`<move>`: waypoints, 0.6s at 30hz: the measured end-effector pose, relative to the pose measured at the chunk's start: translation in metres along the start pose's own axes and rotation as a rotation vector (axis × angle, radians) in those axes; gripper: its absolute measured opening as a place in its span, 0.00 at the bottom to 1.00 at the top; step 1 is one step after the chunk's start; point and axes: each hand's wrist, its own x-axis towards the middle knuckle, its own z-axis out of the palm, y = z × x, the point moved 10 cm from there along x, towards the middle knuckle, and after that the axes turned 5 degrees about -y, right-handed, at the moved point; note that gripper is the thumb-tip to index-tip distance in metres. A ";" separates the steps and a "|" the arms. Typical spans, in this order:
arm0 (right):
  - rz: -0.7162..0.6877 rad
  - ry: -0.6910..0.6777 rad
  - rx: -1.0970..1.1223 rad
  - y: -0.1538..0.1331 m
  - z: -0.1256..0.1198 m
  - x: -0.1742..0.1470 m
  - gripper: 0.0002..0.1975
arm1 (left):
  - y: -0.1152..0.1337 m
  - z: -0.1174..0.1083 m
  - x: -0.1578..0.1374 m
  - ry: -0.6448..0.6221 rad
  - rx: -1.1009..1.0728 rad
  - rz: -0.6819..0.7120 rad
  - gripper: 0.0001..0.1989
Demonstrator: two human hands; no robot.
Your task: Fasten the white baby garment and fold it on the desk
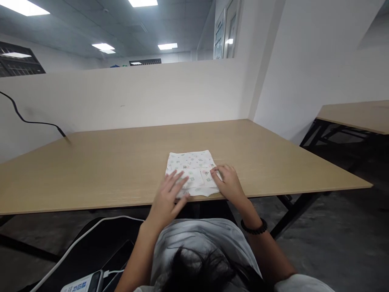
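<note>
A white cloth [191, 161] with small printed figures in green and pink lies folded at the front edge of the table. Layers overlap on its near half, and its near edge is uneven. My left hand [168, 194] rests over its left near part, the fingers spread and stretched out. At the right edge of the cloth is my right hand [229, 182], its thumb and fingertips drawn together on the fabric. A dark beaded bracelet [254, 228] circles my right wrist. Part of the cloth's left side is hidden under my left fingers.
The wooden table [115, 162] meets a low white partition [152, 95] at the back. A black cable [39, 122] hangs at the left. A power bank [82, 282] with a white cable [88, 232] lies at lower left. Another table [358, 113] stands to the right.
</note>
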 end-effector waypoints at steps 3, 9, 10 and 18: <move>0.040 -0.132 -0.149 -0.016 0.017 0.000 0.17 | -0.038 -0.010 -0.015 0.002 0.054 -0.156 0.26; -0.090 -0.275 -0.308 -0.045 0.041 -0.004 0.16 | -0.056 0.024 -0.027 -0.295 0.109 -0.158 0.35; -0.145 -0.302 -0.296 -0.049 0.042 -0.008 0.19 | -0.055 0.025 -0.028 -0.296 0.121 -0.152 0.37; -0.243 -0.601 -0.175 -0.028 0.030 -0.042 0.34 | -0.055 0.015 -0.038 -0.182 0.075 -0.046 0.30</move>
